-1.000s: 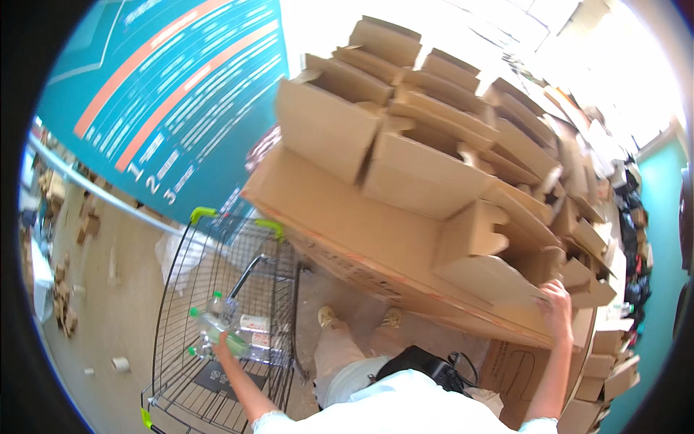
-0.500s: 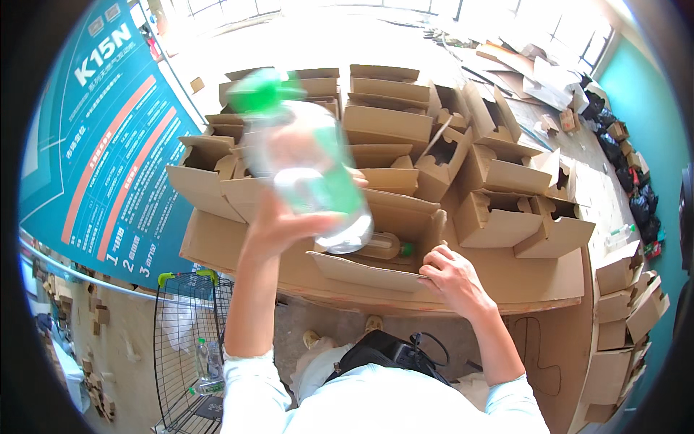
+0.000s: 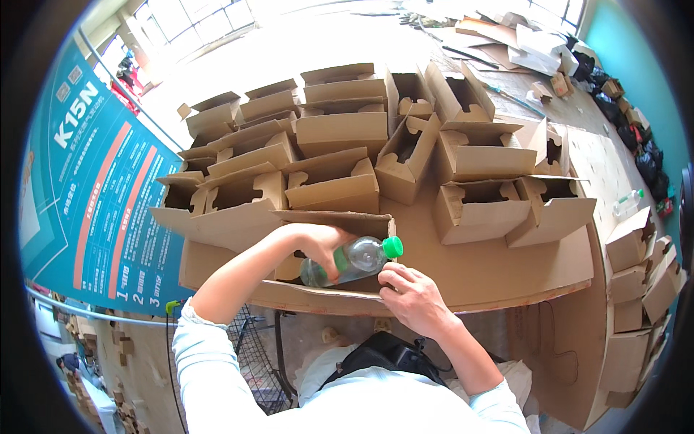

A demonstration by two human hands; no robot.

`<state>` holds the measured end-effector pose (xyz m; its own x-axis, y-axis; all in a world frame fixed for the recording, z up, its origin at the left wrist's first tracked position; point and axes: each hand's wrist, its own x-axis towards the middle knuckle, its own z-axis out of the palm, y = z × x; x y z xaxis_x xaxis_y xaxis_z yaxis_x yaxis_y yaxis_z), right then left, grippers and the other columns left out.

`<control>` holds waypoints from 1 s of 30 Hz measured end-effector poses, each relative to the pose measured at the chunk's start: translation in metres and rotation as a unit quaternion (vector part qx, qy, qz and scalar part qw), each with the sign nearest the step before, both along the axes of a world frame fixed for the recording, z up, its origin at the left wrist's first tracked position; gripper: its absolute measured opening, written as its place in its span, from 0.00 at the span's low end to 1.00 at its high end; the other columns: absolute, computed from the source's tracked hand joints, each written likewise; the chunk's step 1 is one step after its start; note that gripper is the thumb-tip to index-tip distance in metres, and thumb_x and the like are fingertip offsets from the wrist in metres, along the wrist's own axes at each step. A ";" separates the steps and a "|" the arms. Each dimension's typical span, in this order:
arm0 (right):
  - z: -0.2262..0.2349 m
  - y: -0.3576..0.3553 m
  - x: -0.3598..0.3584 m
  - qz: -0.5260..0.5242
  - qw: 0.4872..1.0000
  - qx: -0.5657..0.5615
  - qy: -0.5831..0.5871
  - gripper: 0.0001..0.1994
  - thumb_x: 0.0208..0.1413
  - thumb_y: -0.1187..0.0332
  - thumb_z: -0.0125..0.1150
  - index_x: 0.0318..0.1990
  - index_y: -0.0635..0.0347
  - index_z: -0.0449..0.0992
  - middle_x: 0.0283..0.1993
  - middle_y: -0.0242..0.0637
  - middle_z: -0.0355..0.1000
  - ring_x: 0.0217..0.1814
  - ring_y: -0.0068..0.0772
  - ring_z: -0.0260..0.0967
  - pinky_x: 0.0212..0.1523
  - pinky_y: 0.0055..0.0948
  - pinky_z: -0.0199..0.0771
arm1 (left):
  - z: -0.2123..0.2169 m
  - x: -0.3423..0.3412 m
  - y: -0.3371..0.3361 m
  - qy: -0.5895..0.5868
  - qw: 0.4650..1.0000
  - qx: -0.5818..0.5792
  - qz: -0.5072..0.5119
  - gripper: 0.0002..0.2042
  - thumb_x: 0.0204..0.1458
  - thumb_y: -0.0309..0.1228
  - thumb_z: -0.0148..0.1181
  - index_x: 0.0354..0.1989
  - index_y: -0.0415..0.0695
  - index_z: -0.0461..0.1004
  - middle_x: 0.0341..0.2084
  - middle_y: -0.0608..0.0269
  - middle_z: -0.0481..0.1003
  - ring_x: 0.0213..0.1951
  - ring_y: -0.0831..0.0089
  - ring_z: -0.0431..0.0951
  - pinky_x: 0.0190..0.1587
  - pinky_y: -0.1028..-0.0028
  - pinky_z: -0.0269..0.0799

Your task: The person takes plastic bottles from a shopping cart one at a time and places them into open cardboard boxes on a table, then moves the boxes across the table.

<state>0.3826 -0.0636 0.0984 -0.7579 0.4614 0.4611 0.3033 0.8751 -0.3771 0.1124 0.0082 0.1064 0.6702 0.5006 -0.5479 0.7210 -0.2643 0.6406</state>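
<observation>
My left hand [image 3: 324, 249] is wrapped round a clear plastic bottle [image 3: 367, 253] with a green cap and a green label. The bottle lies on its side, cap to the right, over the mouth of an open cardboard box [image 3: 340, 219] at the table's near edge. Its lower part is hidden by my hand and the box. At the box's near right corner, the curled fingers of my right hand [image 3: 418, 298] pinch the cardboard edge, just below the cap. What else lies in this box is hidden now.
Several open cardboard boxes [image 3: 340, 130] stand in rows across the cardboard-covered table [image 3: 419, 231]. A blue banner [image 3: 94, 195] rises at the left, and a black wire cart [image 3: 249, 354] stands below the table edge. More boxes [image 3: 629, 311] and a bottle [image 3: 627, 206] are at the right.
My left hand has brought the bottle down from above the boxes and tipped it sideways at the near box. My right hand stays at that box's corner. The view has shifted slightly.
</observation>
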 end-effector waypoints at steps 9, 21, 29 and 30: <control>0.001 -0.002 -0.002 -0.074 0.997 -0.014 0.001 0.07 0.40 0.71 0.67 0.24 0.59 0.73 0.41 0.38 0.66 0.54 0.41 0.68 0.47 0.37 0.77 | -0.003 -0.038 0.002 -0.061 0.994 -0.086 0.033 0.43 0.33 0.42 0.78 0.61 0.40 0.65 0.49 0.52 0.76 0.51 0.63 0.74 0.58 0.68 0.68; 0.002 -0.018 -0.017 -0.183 0.983 -0.016 0.011 0.22 0.37 0.70 0.75 0.44 0.56 0.76 0.55 0.39 0.67 0.62 0.46 0.65 0.56 0.39 0.73 | -0.023 -0.040 -0.013 -0.025 0.995 0.070 -0.068 0.20 0.56 0.37 0.60 0.54 0.39 0.74 0.49 0.46 0.76 0.52 0.49 0.74 0.56 0.61 0.70; -0.025 -0.027 -0.033 -0.215 0.952 -0.168 0.141 0.32 0.46 0.67 0.74 0.61 0.61 0.69 0.63 0.46 0.68 0.67 0.45 0.64 0.67 0.41 0.62 | 0.026 -0.098 -0.124 -0.244 0.852 0.332 0.324 0.29 0.45 0.39 0.71 0.56 0.38 0.72 0.56 0.50 0.73 0.61 0.55 0.70 0.63 0.60 0.66; -0.035 -0.026 -0.032 -0.202 0.942 -0.225 0.144 0.31 0.45 0.67 0.74 0.59 0.61 0.70 0.61 0.46 0.69 0.66 0.47 0.65 0.67 0.41 0.62 | 0.009 -0.102 -0.132 -0.214 0.866 0.306 0.334 0.32 0.42 0.41 0.74 0.55 0.38 0.73 0.56 0.49 0.73 0.62 0.56 0.69 0.64 0.61 0.64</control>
<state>0.3502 -0.0896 0.0638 -0.3516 0.8833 0.3101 0.4052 0.4422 -0.8002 0.0105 -0.1233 0.1157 0.1963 0.9633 0.1832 0.5755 -0.2644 0.7739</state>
